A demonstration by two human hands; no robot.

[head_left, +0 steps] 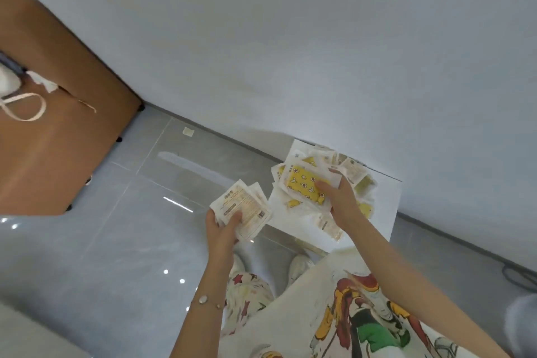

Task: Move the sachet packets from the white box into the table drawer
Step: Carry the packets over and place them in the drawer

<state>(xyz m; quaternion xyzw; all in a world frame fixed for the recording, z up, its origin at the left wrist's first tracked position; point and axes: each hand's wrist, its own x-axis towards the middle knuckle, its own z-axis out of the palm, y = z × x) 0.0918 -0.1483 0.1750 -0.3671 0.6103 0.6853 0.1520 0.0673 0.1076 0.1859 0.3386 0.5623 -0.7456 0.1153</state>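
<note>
A white box (380, 212) stands on the floor against the wall, filled with white and yellow sachet packets (345, 171). My right hand (340, 197) reaches into it and pinches a yellow sachet (303, 184) printed with stars and moons. My left hand (223, 229) is to the left of the box and grips a stack of white sachets (244, 209), thumb on top. The drawer is not visible.
A brown wooden table (55, 136) fills the upper left, with a white cloth (43, 83) and a beige ribbon (23, 107) on it. Glossy grey floor tiles (116, 241) lie between table and box. My feet (296, 267) stand just in front of the box.
</note>
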